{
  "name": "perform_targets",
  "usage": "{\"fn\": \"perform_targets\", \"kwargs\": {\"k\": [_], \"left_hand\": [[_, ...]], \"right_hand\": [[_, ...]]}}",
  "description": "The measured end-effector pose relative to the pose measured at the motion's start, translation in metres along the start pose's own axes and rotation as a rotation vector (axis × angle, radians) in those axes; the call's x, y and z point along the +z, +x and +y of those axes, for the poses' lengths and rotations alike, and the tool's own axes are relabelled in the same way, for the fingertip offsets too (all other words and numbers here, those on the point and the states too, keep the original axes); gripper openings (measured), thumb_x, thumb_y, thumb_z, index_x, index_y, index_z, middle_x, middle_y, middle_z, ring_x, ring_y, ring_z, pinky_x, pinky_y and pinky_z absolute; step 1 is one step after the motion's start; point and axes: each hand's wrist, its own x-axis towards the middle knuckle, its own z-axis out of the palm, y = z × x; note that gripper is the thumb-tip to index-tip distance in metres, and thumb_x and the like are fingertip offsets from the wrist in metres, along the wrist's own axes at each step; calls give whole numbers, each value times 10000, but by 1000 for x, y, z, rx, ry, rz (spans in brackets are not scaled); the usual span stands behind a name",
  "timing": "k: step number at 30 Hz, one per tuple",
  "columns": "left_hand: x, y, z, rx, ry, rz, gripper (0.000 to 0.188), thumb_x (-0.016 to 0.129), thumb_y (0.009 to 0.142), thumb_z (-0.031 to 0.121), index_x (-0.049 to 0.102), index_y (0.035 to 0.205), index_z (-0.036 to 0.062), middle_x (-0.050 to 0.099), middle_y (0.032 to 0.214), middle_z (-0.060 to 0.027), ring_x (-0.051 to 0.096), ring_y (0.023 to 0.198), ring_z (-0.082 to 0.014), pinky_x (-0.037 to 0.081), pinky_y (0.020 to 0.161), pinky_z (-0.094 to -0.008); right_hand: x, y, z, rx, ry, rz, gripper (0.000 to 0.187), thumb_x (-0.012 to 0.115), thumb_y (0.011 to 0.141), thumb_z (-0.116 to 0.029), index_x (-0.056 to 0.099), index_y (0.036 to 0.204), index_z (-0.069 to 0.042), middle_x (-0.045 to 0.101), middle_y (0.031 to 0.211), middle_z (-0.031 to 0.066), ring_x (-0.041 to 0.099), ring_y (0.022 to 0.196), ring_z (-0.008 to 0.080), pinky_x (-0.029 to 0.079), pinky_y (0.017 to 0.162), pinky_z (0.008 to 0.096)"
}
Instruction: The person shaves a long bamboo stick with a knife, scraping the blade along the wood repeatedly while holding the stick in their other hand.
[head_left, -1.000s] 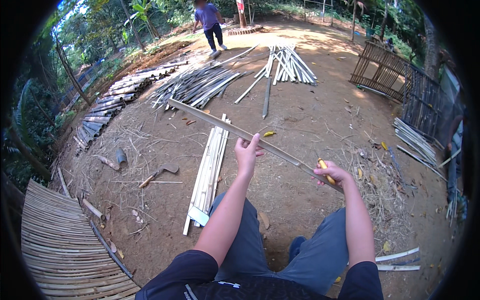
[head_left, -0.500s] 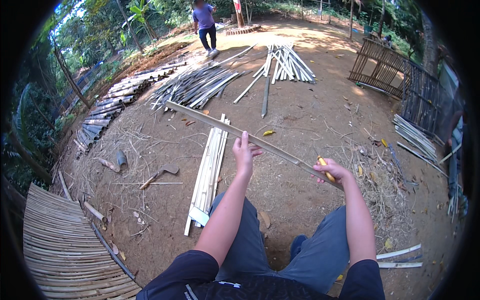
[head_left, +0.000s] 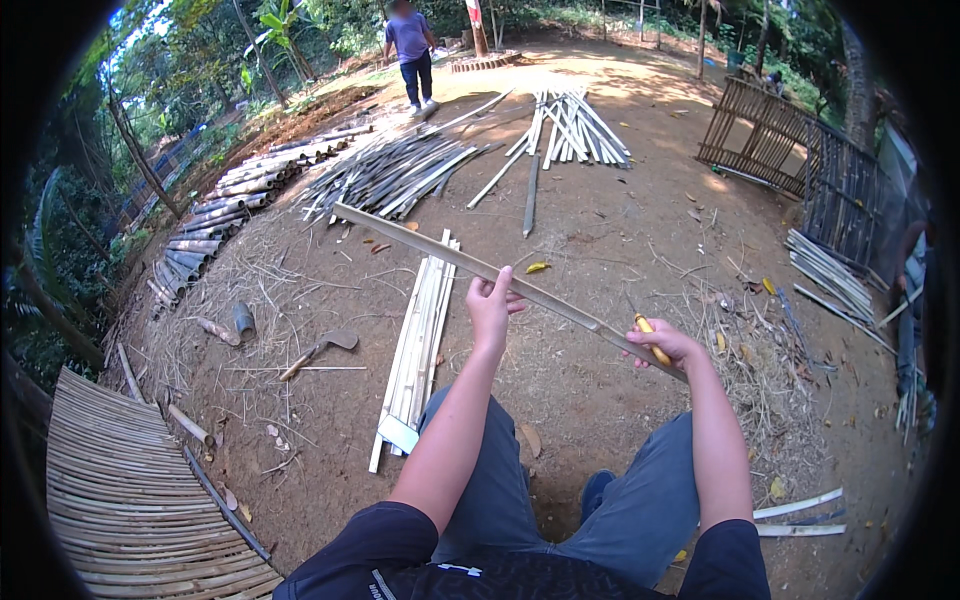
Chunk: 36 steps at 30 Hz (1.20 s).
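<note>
Dirt ground [head_left: 580, 400], forearms [head_left: 450, 430] extended, grips [head_left: 490, 312] [head_left: 677, 345] on strip [head_left: 560, 308]

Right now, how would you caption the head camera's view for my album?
Left hand and right hand hold a long bamboo strip, the right also a yellow-handled tool.

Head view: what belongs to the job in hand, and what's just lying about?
Belonging, judging by grip:
long flat brown bamboo strip, left hand and right hand
slim yellow-handled tool, right hand

Apparently lying about:
wooden-handled, dark-bladed tool
short grey cylinder
yellow leaf
</note>
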Motion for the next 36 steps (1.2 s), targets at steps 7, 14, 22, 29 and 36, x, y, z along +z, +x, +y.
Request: {"fn": "perform_targets", "kwargs": {"k": [7, 14, 22, 29, 36], "left_hand": [[-1, 0, 0, -29, -7, -13, 360, 660, 931, 318, 543, 1052, -1, 638, 952, -117, 682, 726, -187, 574, 546, -262], [7, 0, 3, 3, 3, 25, 292, 628, 957, 280, 525, 1006, 11, 638, 872, -96, 665, 690, -155, 560, 508, -258], [-5, 8, -11, 104, 190, 39, 244, 459, 1037, 283, 384, 1132, 72, 695, 1004, -110, 647, 776, -140, 541, 546, -255], [-11, 1, -4, 185, 310, -24, 246, 447, 1044, 284, 372, 1138, 70, 705, 1024, -91, 653, 858, -126, 556, 574, -243], [4, -4, -8, 168, 271, -30, 289, 480, 1034, 285, 399, 1197, 60, 706, 1044, -88, 657, 881, -124, 568, 588, -227]], "right_hand": [[-1, 3, 5, -8, 11, 13, 401, 763, 843, -264, 485, 1038, -50, 679, 950, 168, 679, 626, 175, 554, 525, 276], [-6, 3, 4, -36, 53, -9, 407, 789, 817, -186, 438, 1001, -91, 674, 952, 178, 698, 678, 195, 571, 537, 279], [-55, -12, 21, 86, -40, 482, 502, 691, 891, -432, 538, 1058, 16, 697, 942, 141, 687, 675, 176, 597, 588, 300], [-85, -155, 186, 691, -790, 1022, 328, 682, 808, -208, 679, 1064, -3, 687, 1125, 179, 661, 1081, 293, 522, 922, 394], [-23, -207, 325, 855, -478, 822, 429, 619, 833, -214, 609, 1197, 13, 652, 1186, 223, 635, 1113, 351, 506, 957, 401]]}}
